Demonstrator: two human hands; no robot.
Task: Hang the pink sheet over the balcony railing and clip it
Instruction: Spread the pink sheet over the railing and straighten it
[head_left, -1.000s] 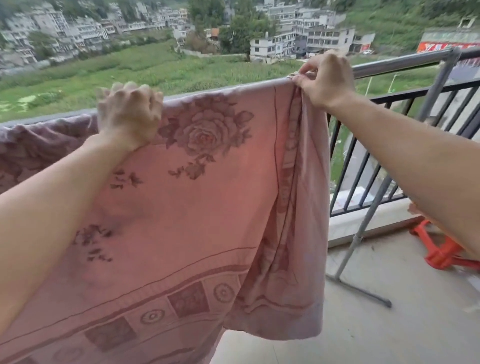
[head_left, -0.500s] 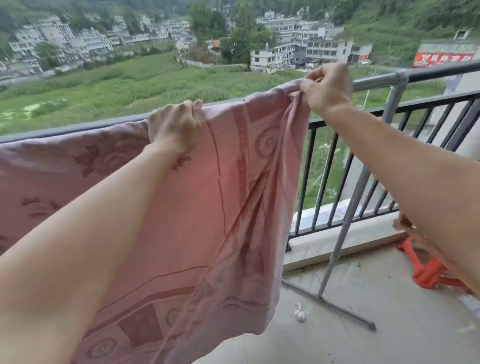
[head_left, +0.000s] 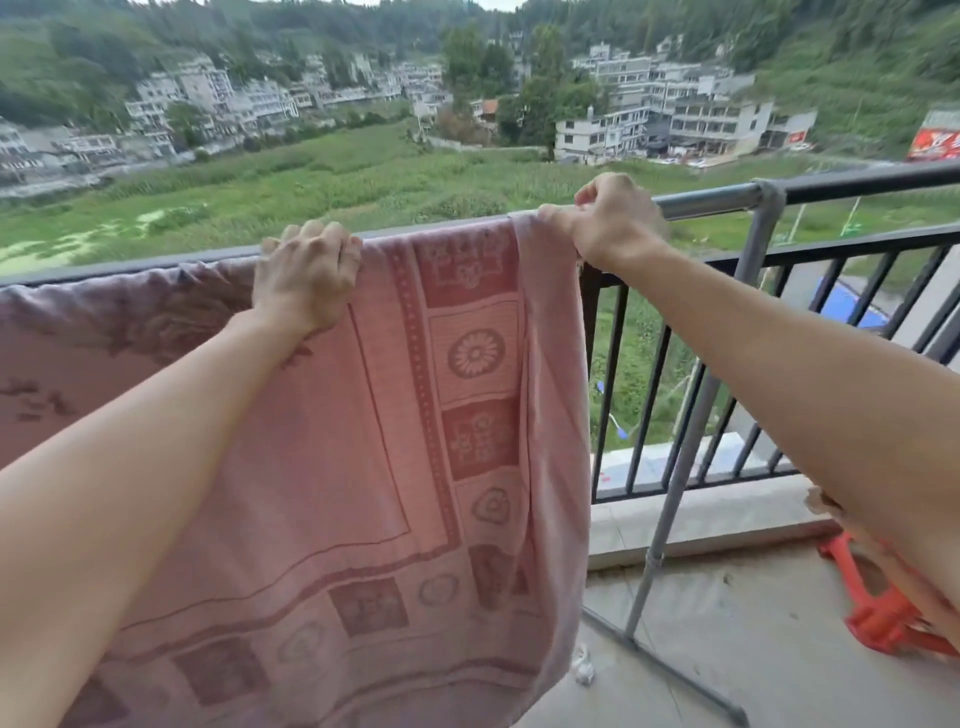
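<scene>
A pink sheet (head_left: 363, 441) with a patterned border hangs over a grey bar (head_left: 711, 201), its right edge falling straight down. The left hand (head_left: 306, 275) grips the sheet's top fold, fingers (head_left: 332, 244) curled over the bar. The right hand (head_left: 608, 223) pinches the sheet's top right corner against the bar. To the right, the bar's slanted leg (head_left: 691, 436) runs down to the concrete floor (head_left: 753, 623), in front of a black railing (head_left: 831, 247). An orange plastic thing (head_left: 883, 618) lies on the floor under the right forearm, and a white scrap (head_left: 583, 670) lies near the sheet's lower corner. Beyond are a green field (head_left: 337, 176) and pale buildings (head_left: 675, 109).
</scene>
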